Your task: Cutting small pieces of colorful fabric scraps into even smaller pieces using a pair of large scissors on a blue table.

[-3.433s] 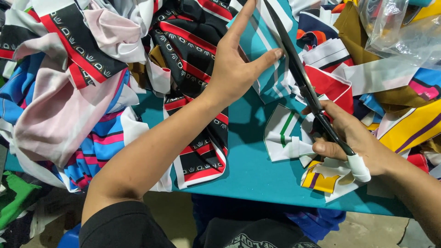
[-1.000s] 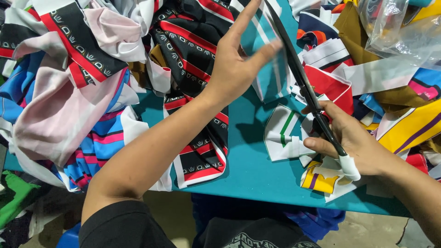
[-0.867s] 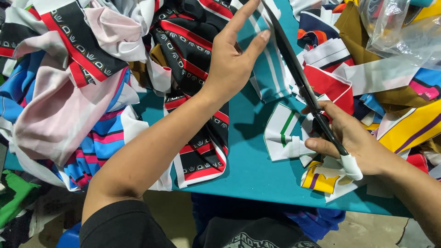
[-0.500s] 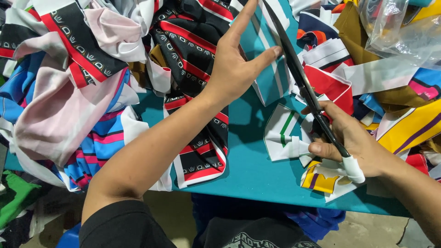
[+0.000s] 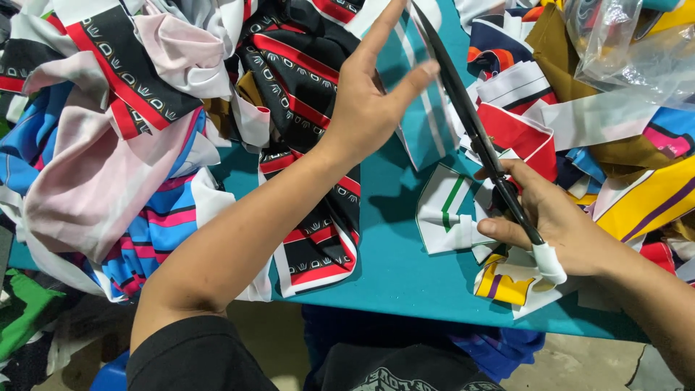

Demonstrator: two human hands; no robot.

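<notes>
A heap of fabric pieces (image 5: 123, 130) covers the left of the table (image 5: 391, 261); more scraps (image 5: 615, 145) pile on its right. Between them the left hand (image 5: 369, 101) holds a fabric strip (image 5: 423, 119) upright, the scissors (image 5: 478, 137) in the right hand (image 5: 557, 224) just right of it. A plastic bag (image 5: 630, 43) lies far right.

The left hand (image 5: 369, 101) holds teal striped fabric (image 5: 427, 123) against black scissors (image 5: 470, 130) gripped by the right hand (image 5: 557, 224).

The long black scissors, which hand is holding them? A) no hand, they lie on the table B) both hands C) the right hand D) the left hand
C: the right hand grips the handles of the long black scissors, while the left hand holds up the teal white-striped piece of cloth beside the blades.
</notes>
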